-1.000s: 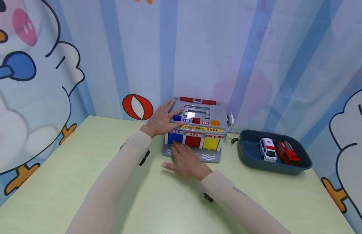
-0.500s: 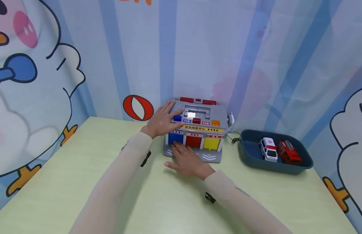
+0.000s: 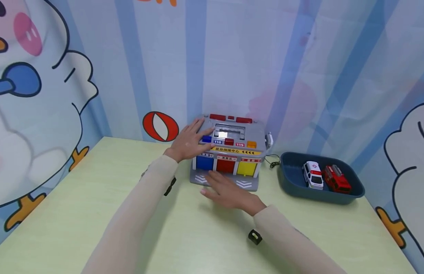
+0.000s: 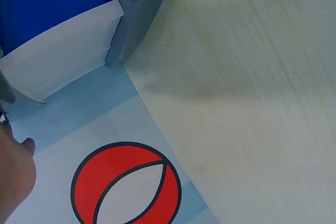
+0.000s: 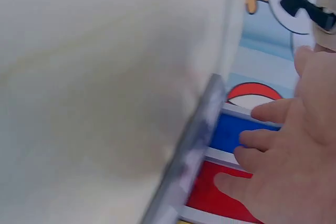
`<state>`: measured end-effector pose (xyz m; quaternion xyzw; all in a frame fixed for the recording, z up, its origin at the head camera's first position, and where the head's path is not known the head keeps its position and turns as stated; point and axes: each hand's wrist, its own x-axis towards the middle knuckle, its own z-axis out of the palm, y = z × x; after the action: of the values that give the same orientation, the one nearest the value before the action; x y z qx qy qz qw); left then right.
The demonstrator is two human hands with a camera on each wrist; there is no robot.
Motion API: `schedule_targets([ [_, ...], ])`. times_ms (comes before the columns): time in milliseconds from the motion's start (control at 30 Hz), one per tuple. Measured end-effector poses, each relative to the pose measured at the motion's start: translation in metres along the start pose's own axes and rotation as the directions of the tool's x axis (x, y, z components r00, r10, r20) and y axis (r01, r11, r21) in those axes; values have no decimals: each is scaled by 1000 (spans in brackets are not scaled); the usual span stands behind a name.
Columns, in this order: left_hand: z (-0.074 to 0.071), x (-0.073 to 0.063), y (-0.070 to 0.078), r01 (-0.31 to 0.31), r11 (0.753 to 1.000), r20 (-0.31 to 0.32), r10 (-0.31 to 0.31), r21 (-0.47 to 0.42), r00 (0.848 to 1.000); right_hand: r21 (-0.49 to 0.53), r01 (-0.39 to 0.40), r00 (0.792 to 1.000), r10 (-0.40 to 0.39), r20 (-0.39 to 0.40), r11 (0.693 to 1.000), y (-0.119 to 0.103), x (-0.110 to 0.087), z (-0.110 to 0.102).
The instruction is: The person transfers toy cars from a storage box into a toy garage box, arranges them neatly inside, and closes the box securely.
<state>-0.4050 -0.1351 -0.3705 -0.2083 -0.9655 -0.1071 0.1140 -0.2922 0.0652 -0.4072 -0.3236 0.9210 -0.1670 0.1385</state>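
Observation:
A grey toy garage (image 3: pixel 256 133) with a blue door (image 3: pixel 205 163), a red door (image 3: pixel 225 166) and a yellow door (image 3: pixel 247 168) stands against the backdrop, all three doors down. My left hand (image 3: pixel 188 142) rests on the left side of its roof, fingers spread. Over the front ramp, my right hand (image 3: pixel 229 193) has straight fingers pointing at the doors and holds nothing. The right wrist view shows this hand (image 5: pixel 299 145) in front of the blue door (image 5: pixel 231 132) and red door (image 5: pixel 218 192). Only part of the left hand (image 4: pixel 16 174) appears in the left wrist view.
Right of the garage, a dark blue tray (image 3: pixel 318 196) holds a white toy ambulance (image 3: pixel 313 176) and a red toy fire truck (image 3: pixel 337 179). A coiled black cord (image 3: pixel 275 164) lies between garage and tray. The pale table (image 3: pixel 184 236) meets a printed cloth backdrop (image 3: pixel 232 57).
My right hand has drawn back from the blue door, toward me and to the right, uncovering the door's lower part. The left hand stays on the roof.

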Motion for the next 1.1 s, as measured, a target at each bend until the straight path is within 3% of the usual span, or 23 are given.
schedule_targets([
  [367,-1,0,0,-5,1000,3,5,-1,1000,144,8,1000,-5,-18,990,-2,-42,-55],
  [533,-1,1,-1,-13,1000,1,13,-3,1000,222,43,995,-23,-92,974,10,-56,-84],
  [700,0,1,0,-15,1000,0,15,-3,1000,203,-19,989,49,-142,979,23,-64,-106],
  [833,0,1,-1,-13,1000,-2,13,-4,1000,177,-102,964,141,-224,979,34,-64,-117],
  [967,0,1,-1,-11,1000,-3,11,-8,1000,145,-142,933,182,-309,979,49,-56,-123],
  [1100,1,1,-1,-11,1000,-3,10,-13,1000,91,-173,918,194,-345,981,68,-44,-124],
])
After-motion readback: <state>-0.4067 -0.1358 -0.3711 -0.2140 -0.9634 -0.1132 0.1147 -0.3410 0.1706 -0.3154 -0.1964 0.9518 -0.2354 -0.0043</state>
